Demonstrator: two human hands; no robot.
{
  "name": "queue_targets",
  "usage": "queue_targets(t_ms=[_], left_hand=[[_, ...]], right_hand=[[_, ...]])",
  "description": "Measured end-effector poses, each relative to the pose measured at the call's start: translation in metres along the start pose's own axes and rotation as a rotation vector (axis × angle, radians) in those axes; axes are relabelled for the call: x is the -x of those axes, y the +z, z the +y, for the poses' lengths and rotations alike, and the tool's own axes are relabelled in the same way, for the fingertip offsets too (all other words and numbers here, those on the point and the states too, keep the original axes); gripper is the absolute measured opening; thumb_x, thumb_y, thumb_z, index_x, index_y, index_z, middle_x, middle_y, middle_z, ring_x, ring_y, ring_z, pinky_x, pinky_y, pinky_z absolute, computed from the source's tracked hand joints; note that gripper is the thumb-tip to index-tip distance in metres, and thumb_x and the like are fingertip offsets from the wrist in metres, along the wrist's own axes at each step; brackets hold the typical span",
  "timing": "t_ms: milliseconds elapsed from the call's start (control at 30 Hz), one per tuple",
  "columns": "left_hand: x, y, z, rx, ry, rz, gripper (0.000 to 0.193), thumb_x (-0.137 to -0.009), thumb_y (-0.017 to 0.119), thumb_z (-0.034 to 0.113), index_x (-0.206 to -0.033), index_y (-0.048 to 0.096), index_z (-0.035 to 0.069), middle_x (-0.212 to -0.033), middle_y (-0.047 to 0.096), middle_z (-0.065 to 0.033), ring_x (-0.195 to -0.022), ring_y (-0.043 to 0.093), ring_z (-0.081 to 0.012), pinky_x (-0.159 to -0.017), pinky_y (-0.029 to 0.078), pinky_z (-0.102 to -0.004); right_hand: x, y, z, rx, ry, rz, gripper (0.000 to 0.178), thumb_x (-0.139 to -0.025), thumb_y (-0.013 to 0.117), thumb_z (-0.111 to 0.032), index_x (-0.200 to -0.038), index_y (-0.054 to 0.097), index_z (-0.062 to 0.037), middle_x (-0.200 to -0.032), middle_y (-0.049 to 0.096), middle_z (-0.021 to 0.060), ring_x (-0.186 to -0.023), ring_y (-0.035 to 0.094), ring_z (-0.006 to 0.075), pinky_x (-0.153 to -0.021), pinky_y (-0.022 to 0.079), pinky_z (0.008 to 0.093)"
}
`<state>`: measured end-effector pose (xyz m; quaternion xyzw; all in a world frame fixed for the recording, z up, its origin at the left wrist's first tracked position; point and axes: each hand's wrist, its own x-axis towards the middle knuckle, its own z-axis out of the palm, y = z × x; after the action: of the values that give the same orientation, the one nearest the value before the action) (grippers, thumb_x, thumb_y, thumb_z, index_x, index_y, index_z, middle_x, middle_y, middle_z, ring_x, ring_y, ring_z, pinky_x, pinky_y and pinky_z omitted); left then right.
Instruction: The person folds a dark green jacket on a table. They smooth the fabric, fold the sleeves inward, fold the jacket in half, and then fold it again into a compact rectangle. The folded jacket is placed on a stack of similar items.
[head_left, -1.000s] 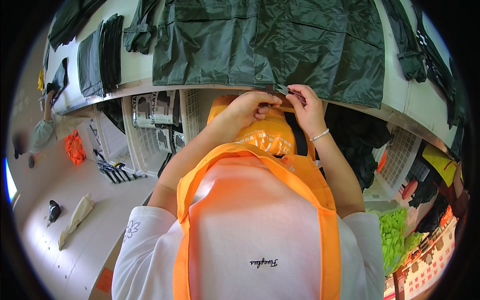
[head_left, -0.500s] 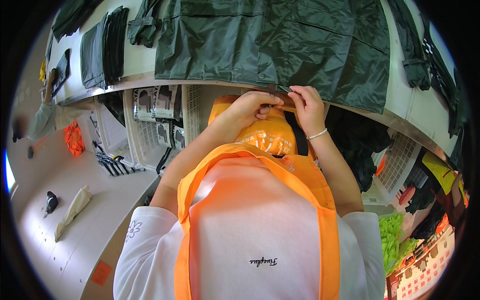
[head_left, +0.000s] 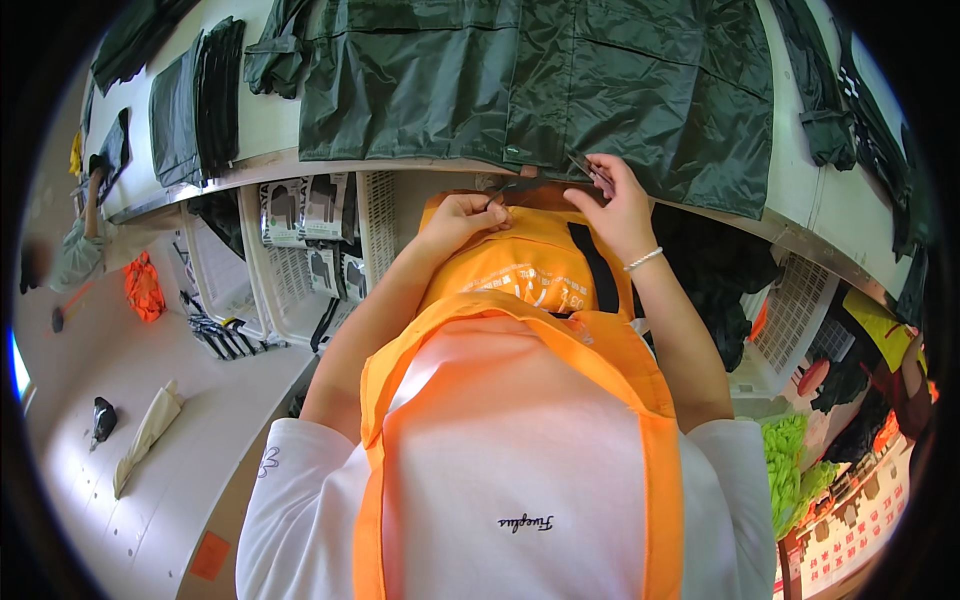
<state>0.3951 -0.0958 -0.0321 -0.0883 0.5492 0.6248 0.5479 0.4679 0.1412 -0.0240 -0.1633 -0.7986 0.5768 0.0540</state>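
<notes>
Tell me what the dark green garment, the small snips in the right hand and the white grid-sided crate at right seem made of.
Dark green garment: probably coated synthetic fabric, glossy, with highlights along its creases.
Small snips: likely metal, from the thin, greyish tip; finish unclear.
White grid-sided crate: apparently moulded plastic, matte, with regular openings.

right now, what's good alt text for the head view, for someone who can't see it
A bare right hand holds a small pointed tool over the lower edge of a dark green garment spread on a pale table. The left hand is closed near the table's edge, any contents unclear. An orange apron over a white shirt fills the foreground.
</notes>
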Motion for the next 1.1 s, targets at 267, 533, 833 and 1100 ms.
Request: queue_targets(t_ms=[267, 533, 833, 1100], left_hand=[[0.015, 0.004, 0.025, -0.191, 0.085, 0.003, 0.017, -0.085, 0.067, 0.014, -0.087, 0.066, -0.003, -0.081, 0.065, -0.0037, -0.071, 0.057, -0.0062, -0.065, 0.046, -0.0199], [-0.012, 0.031, 0.087, -0.907, 0.67, 0.144, 0.015, -0.081, 0.066, 0.012, -0.088, 0.064, -0.002, -0.076, 0.062, -0.0087, -0.069, 0.059, -0.0151, -0.064, 0.046, -0.0271], [-0.087, 0.069, 0.114, -0.986, 0.92, 0.106, 0.016, -0.08, 0.062, 0.018, -0.085, 0.064, 0.003, -0.085, 0.065, -0.0135, -0.076, 0.062, -0.0322, -0.066, 0.049, -0.0379], [-0.108, 0.065, 0.119, -1.055, 0.703, 0.122, 0.014, -0.081, 0.064, 0.01, -0.09, 0.063, -0.002, -0.099, 0.068, -0.0119, -0.077, 0.065, -0.0217, -0.07, 0.05, -0.0283]], right_hand=[[-0.007, -0.004, 0.0, 0.179, -0.031, 0.023, 0.011, -0.074, 0.068, 0.0, -0.084, 0.062, -0.0005, -0.086, 0.061, 0.0067, -0.072, 0.065, 0.0187, -0.065, 0.05, 0.0275], [-0.067, -0.03, 0.008, -0.091, 0.419, -0.12, 0.019, -0.079, 0.069, -0.015, -0.084, 0.065, 0.0025, -0.071, 0.062, -0.0012, -0.063, 0.05, 0.0053, -0.06, 0.041, 0.0218], [-0.09, -0.035, 0.015, -0.245, 0.546, 0.146, 0.022, -0.073, 0.074, -0.018, -0.076, 0.064, 0.001, -0.071, 0.058, -0.0007, -0.07, 0.05, 0.0074, -0.066, 0.04, 0.0223], [-0.057, -0.056, -0.002, 0.311, 0.06, 0.21, 0.018, -0.086, 0.062, -0.021, -0.091, 0.06, -0.0046, -0.085, 0.064, 0.0107, -0.084, 0.061, 0.0252, -0.073, 0.049, 0.0351]])
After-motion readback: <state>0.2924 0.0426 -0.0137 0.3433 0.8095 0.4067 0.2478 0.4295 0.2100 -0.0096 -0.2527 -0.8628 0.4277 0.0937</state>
